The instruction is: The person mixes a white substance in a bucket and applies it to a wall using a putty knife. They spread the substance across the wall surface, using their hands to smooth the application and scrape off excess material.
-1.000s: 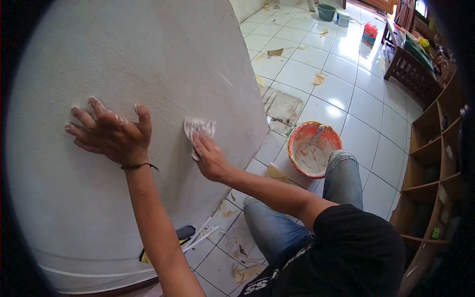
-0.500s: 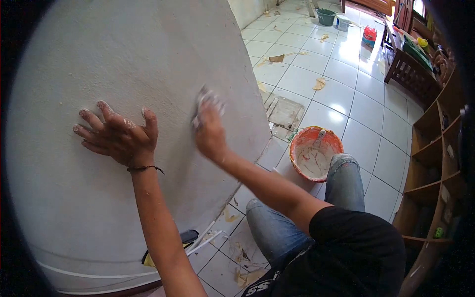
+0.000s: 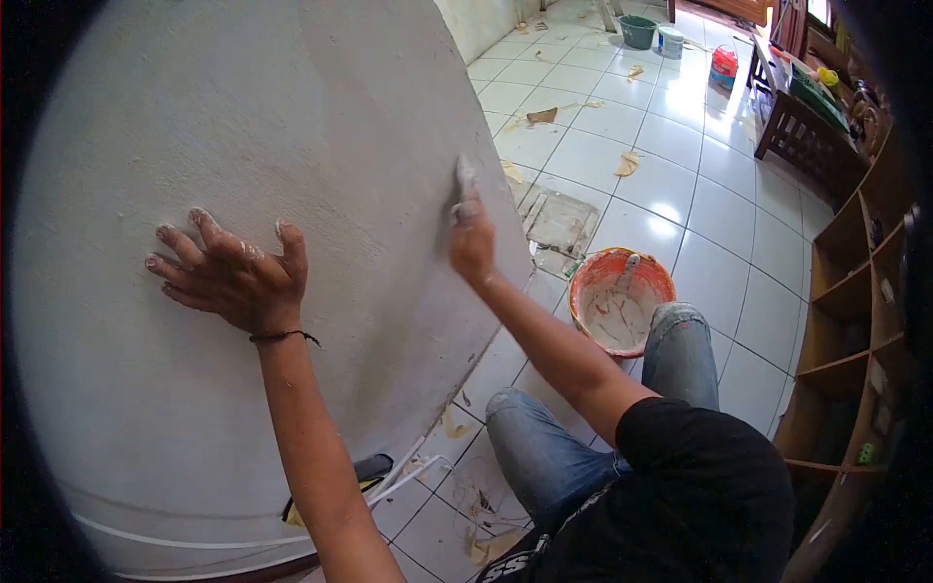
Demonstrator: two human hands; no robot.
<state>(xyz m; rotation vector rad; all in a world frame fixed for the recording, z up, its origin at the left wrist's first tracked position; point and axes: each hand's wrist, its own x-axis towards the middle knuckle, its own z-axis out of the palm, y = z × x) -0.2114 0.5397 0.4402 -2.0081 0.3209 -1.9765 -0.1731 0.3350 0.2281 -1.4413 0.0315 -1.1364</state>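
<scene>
My left hand point(image 3: 238, 272) lies against the pale wall point(image 3: 321, 146), its fingers spread and smeared with white, a dark cord round the wrist. To its right, close to the wall's right edge, my right hand point(image 3: 471, 233) is closed round a whitish crumpled cloth point(image 3: 467, 180), which presses on the wall. The cloth is slightly blurred and partly hidden by my fingers. Below on the floor, beside my knee, stands an orange-rimmed bucket point(image 3: 622, 303) with white paste inside and a tool leaning at its rim.
Brown scraps point(image 3: 542, 116) lie scattered on the white tiles point(image 3: 719, 228). A wooden shelf point(image 3: 841, 374) lines the right side. Farther back are a green basin point(image 3: 637, 32), a white pail point(image 3: 671, 42) and a red container point(image 3: 724, 66). White pipes point(image 3: 394, 476) run near the wall's foot.
My right hand has moved right along the wall with the cloth, towards the wall's edge. My left hand has stayed nearly in place.
</scene>
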